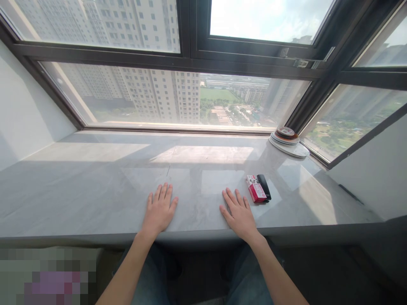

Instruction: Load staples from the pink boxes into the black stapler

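My left hand [160, 209] lies flat on the grey marble window sill [95, 186], fingers stretched out and close together, holding nothing. My right hand [238, 214] lies flat on the sill too, fingers slightly spread and empty. Just right of my right fingertips lie a red and white pack [256, 189] and a black slim object [264, 187], side by side; the hand is close to them but apart.
At the sill's far right corner stands a stack of white round plates with a round tin on top [287, 139]. Large dark-framed windows [190, 59] run behind the sill, walls close both ends. My legs in jeans are below the sill's front edge.
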A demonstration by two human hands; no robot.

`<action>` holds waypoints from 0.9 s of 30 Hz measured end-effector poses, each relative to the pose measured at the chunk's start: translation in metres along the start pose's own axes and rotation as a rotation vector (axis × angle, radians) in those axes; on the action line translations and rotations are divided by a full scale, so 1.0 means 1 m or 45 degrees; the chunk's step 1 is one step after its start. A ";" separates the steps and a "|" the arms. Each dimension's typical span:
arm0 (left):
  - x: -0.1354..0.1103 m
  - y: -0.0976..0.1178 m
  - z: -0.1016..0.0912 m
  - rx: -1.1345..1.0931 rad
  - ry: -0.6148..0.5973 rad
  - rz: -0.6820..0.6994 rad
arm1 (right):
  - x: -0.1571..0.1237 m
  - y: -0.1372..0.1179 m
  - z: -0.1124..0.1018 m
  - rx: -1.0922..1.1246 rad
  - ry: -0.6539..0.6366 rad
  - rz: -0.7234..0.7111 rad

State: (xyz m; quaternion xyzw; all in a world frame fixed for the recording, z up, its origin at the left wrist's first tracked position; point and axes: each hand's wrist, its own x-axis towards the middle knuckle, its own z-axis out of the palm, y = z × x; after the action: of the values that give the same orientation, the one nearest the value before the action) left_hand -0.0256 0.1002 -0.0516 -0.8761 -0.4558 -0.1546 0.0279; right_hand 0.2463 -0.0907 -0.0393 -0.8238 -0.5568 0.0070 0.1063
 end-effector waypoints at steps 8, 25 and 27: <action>0.005 0.004 0.000 0.067 -0.038 0.002 | -0.002 -0.010 0.001 -0.046 0.061 0.117; 0.005 0.003 -0.002 -0.045 -0.027 0.006 | -0.001 -0.017 0.000 -0.038 0.051 0.138; 0.005 0.002 -0.003 -0.039 -0.027 0.004 | -0.002 -0.018 0.000 -0.043 0.052 0.140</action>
State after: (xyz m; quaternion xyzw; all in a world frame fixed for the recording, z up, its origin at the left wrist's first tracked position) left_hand -0.0217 0.1027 -0.0474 -0.8787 -0.4524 -0.1522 0.0098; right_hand 0.2297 -0.0859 -0.0361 -0.8548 -0.5084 -0.0135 0.1031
